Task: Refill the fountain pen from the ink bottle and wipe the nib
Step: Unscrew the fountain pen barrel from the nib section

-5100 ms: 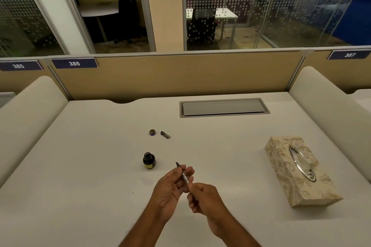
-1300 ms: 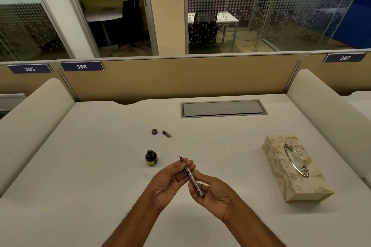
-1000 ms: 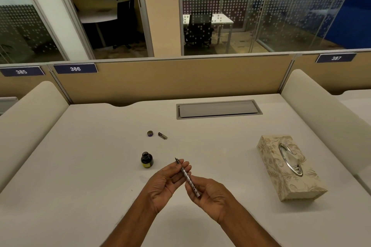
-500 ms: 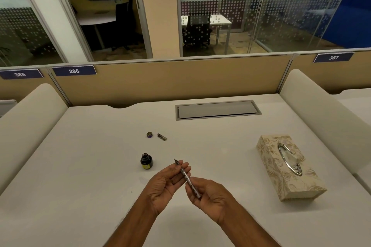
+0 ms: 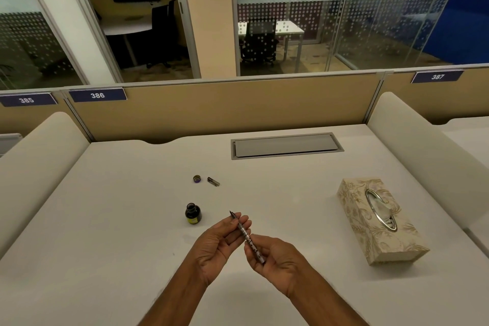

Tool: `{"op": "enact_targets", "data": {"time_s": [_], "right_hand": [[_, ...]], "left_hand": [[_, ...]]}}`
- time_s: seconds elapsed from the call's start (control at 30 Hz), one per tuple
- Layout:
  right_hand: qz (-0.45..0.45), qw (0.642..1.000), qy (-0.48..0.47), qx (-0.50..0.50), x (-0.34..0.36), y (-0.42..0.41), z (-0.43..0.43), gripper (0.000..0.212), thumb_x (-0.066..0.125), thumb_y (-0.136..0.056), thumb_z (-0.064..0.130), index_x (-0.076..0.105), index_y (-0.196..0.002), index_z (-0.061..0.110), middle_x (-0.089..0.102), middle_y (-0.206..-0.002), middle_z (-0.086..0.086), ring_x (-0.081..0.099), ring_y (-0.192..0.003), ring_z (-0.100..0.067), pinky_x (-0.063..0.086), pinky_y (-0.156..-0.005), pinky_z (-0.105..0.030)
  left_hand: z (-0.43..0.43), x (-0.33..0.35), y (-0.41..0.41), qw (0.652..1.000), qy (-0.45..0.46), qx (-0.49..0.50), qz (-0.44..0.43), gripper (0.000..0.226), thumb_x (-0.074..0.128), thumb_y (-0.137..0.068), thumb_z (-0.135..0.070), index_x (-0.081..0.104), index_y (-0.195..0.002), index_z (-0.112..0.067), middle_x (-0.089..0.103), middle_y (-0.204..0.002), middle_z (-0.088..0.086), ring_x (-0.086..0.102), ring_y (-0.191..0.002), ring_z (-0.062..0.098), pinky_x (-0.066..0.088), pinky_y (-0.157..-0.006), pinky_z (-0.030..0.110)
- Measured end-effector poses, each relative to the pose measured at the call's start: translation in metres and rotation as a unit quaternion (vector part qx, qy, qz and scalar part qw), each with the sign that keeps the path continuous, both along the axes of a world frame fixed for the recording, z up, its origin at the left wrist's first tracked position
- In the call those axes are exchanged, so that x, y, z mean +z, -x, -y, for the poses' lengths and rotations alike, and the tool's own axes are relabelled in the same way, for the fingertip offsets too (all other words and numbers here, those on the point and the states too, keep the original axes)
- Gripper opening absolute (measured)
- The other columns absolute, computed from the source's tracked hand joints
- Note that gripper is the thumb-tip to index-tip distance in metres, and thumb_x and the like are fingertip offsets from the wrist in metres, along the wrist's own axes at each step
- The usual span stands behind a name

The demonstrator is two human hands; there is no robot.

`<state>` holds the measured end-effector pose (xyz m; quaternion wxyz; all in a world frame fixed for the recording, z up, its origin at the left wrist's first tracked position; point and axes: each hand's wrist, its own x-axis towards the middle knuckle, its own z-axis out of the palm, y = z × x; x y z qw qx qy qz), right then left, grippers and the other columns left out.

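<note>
A slim patterned fountain pen (image 5: 246, 236) is held above the white desk (image 5: 111, 219), its nib pointing up and to the left. My left hand (image 5: 217, 243) pinches the front section near the nib. My right hand (image 5: 275, 257) grips the rear of the barrel. A small dark ink bottle (image 5: 193, 214) stands open on the desk, just left of the nib. Its round lid (image 5: 197, 179) and the pen's cap (image 5: 213, 181) lie side by side farther back.
A patterned tissue box (image 5: 378, 222) lies to the right on the desk. A grey cable hatch (image 5: 285, 145) sits at the back, below the tan partition. Padded dividers (image 5: 423, 151) flank both sides.
Both hands have kept hold of the pen in nearly the same pose. Compared with five seconds ago, the right hand has opened around the barrel, which now shows in full.
</note>
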<state>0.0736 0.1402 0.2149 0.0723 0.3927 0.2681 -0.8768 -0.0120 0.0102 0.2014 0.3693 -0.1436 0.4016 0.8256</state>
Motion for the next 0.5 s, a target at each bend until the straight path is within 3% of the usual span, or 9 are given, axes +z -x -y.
{"op": "enact_targets", "data": {"time_s": [0.33,0.5], "right_hand": [[0.006,0.999,-0.039,-0.004,-0.0024,-0.0038,0.0001,0.017,0.072,-0.079,-0.016,0.068,-0.095,-0.012,0.067,-0.083,-0.022,0.064,-0.071,-0.027,0.061,-0.064,-0.033],[0.003,0.997,-0.083,0.008,-0.0046,-0.0068,0.0001,0.019,0.072,-0.08,-0.014,0.069,-0.099,-0.012,0.068,-0.09,-0.025,0.064,-0.077,-0.029,0.06,-0.074,-0.036]], "left_hand": [[0.0022,0.0009,-0.0011,1.0,0.005,0.02,0.007,0.028,0.061,-0.092,0.006,0.065,-0.119,0.011,0.076,-0.109,0.027,0.078,-0.094,0.034,0.065,-0.079,0.042],[0.0021,-0.0006,-0.0013,0.999,0.011,0.051,0.009,0.023,0.06,-0.095,0.004,0.065,-0.117,0.009,0.076,-0.108,0.027,0.079,-0.091,0.035,0.065,-0.076,0.044]]}}
